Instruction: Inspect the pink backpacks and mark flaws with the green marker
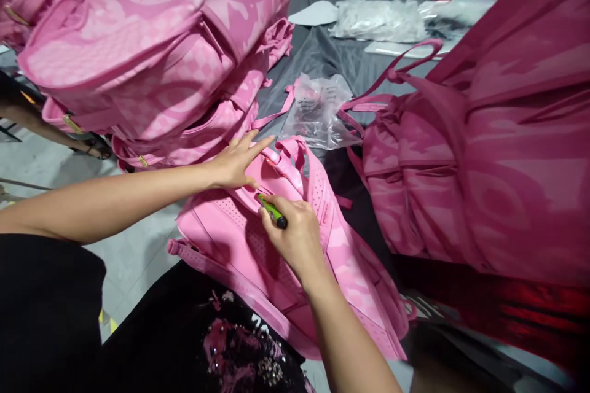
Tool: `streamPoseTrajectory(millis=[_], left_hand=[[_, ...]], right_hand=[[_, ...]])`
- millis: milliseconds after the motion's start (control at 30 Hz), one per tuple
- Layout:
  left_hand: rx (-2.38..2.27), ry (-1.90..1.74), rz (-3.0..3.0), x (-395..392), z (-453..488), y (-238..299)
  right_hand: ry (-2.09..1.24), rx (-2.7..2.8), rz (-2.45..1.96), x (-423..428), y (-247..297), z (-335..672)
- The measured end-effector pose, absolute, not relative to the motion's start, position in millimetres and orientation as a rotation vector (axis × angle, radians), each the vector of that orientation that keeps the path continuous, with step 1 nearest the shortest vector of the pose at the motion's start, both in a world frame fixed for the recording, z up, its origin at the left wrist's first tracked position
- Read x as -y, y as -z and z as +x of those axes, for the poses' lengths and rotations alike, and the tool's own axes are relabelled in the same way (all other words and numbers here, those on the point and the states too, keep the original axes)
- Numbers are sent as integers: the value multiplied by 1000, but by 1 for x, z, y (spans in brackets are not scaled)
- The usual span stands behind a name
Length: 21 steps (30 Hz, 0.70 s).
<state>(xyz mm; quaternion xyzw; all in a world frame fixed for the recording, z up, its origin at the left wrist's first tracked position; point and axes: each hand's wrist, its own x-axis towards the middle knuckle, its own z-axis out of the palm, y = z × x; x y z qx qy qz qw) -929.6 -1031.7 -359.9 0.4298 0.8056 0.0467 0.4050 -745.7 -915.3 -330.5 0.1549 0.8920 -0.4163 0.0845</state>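
A pink backpack lies across my lap and the table edge, its padded, dotted back panel and straps facing up. My left hand rests on its upper part, fingers spread and thumb pointing toward my right hand. My right hand is closed around a small green tool with a black end, held close to a seam near the top of the bag. The tip of the tool is too small to make out, so its kind is unclear. Just beyond the bag lies a clear plastic bag.
Pink backpacks are piled high on the left, and more pink backpacks stand on the right. A dark grey cloth covers the table. Plastic-wrapped packs lie at the back. Another person's leg shows at far left.
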Motion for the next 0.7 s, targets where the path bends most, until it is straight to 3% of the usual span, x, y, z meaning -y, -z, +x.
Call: streamPoseTrajectory(millis=[300,700], left_hand=[[-2024,249,997,1013,-918,356],[-1844,37,1183,1032,-944,376]], right_hand=[[1205,-2778,526,933,355,-747],[1254,-2724,542,927,352,-751]])
